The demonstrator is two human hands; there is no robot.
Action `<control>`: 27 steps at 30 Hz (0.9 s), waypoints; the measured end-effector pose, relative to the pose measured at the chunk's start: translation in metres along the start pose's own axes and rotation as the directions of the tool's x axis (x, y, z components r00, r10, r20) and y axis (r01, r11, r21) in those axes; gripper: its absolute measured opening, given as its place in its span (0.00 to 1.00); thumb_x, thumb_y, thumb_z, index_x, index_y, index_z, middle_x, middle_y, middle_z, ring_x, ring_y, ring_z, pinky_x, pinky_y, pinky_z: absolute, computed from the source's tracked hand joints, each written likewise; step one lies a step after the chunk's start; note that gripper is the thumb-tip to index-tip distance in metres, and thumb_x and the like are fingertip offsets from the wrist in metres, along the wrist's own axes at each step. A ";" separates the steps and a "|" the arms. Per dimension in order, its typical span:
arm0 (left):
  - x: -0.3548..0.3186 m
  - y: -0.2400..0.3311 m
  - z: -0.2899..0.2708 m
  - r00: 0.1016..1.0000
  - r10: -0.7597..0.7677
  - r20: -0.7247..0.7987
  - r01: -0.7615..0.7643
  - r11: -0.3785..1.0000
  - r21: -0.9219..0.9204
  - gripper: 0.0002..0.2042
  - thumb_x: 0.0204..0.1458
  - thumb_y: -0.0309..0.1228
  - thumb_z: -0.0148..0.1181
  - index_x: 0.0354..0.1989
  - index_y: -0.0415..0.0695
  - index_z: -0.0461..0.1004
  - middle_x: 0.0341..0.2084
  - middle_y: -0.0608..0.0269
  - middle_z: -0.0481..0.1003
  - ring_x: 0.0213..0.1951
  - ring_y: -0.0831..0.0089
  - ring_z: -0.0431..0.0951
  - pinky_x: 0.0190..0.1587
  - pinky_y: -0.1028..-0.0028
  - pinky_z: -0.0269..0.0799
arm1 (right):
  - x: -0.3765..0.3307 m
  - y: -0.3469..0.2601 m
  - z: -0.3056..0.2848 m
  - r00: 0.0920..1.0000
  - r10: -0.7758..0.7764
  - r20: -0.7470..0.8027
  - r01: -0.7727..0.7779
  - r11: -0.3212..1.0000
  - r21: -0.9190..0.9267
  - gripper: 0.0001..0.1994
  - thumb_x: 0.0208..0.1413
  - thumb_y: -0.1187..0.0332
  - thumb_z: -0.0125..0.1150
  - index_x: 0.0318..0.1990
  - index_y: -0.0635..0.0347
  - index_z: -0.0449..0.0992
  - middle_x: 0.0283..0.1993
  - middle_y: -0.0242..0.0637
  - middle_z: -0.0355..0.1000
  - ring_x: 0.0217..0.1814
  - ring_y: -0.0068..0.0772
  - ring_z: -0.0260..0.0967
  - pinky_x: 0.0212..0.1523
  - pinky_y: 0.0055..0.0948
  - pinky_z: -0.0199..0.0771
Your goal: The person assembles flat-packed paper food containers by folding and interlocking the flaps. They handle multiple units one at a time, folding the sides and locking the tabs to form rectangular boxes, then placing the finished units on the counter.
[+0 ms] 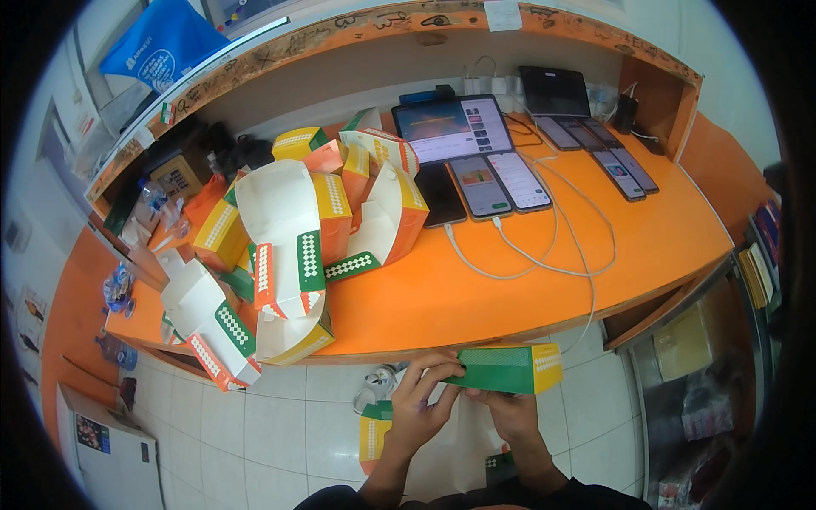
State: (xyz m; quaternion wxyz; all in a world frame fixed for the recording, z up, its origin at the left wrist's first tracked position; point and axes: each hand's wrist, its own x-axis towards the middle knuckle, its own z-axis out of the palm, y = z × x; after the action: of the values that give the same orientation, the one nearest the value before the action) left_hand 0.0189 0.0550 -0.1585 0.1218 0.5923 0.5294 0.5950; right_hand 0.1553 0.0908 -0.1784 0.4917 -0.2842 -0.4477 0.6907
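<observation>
At the counter's [476, 297] left end sits my heap of folded boxes [289, 246], white inside with orange, yellow and green flaps, spilling over the front-left corner. I judge that pile is close to sliding, so the next box should go further in from the edge.

Just in front of the counter's front edge, over the tiled floor, I hold the flat box [510, 368], green with a yellow end. My left hand [416, 408] grasps its left end, fingertips pinched on the top edge. My right hand [510, 412] is under the middle, fingers curled up against the underside, bearing it; I cannot tell how firmly it grips.

To fold well, I think I should keep the left pinch right on the crease and let the right hand push the panel up squarely, so the walls open without twisting. Another flat piece [374, 429] hangs below my left wrist, near the floor.

Further right, along the back of the counter, a tablet [450, 127] and a row of phones [501, 183] lie with white cables [544, 255] looping toward the front edge; I'd keep the box clear of those.
</observation>
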 end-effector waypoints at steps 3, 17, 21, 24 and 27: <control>-0.001 0.003 -0.001 0.999 -0.023 0.034 0.024 0.999 -0.022 0.10 0.42 0.16 0.63 0.34 0.40 0.76 0.36 0.58 0.74 0.42 0.65 0.77 0.43 0.71 0.73 | -0.001 0.005 -0.012 0.998 -0.027 -0.050 0.019 0.990 -0.142 0.13 0.46 0.82 0.63 0.41 0.64 0.74 0.39 0.35 0.73 0.39 0.27 0.71 0.40 0.25 0.73; -0.002 0.016 -0.002 0.968 -0.245 0.059 0.252 0.934 -0.255 0.08 0.43 0.13 0.60 0.32 0.35 0.75 0.38 0.56 0.72 0.45 0.67 0.76 0.40 0.78 0.80 | -0.015 0.045 -0.043 0.980 -0.196 -0.043 0.143 0.829 -0.540 0.19 0.46 0.72 0.64 0.48 0.63 0.71 0.45 0.39 0.71 0.46 0.35 0.69 0.46 0.33 0.69; -0.005 0.016 -0.002 0.974 -0.220 0.057 0.227 0.944 -0.241 0.08 0.43 0.12 0.60 0.32 0.34 0.75 0.40 0.55 0.71 0.45 0.66 0.76 0.40 0.78 0.80 | -0.016 0.048 -0.053 0.981 -0.187 0.043 0.175 0.775 -0.608 0.21 0.47 0.67 0.63 0.50 0.61 0.71 0.48 0.39 0.70 0.49 0.41 0.68 0.51 0.38 0.66; -0.006 0.017 -0.001 0.982 -0.186 0.042 0.191 0.961 -0.199 0.08 0.42 0.12 0.61 0.32 0.34 0.75 0.39 0.54 0.72 0.45 0.66 0.76 0.40 0.78 0.80 | -0.013 0.049 -0.060 0.947 -0.274 0.167 0.318 0.729 -0.606 0.20 0.47 0.68 0.63 0.49 0.60 0.72 0.48 0.39 0.71 0.49 0.41 0.68 0.51 0.38 0.66; -0.007 0.018 0.003 0.988 -0.153 0.028 0.156 0.975 -0.159 0.08 0.42 0.12 0.61 0.31 0.34 0.75 0.38 0.55 0.72 0.43 0.67 0.77 0.38 0.78 0.80 | -0.011 0.048 -0.064 0.974 -0.216 0.074 0.223 0.834 -0.504 0.19 0.47 0.68 0.63 0.48 0.60 0.73 0.48 0.39 0.71 0.50 0.42 0.68 0.52 0.38 0.65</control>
State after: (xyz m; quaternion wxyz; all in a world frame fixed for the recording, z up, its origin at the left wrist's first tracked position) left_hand 0.0318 0.0438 -0.1487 0.2193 0.5423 0.5232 0.6198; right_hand 0.1920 0.0961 -0.2501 0.4718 -0.3458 -0.6471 0.4890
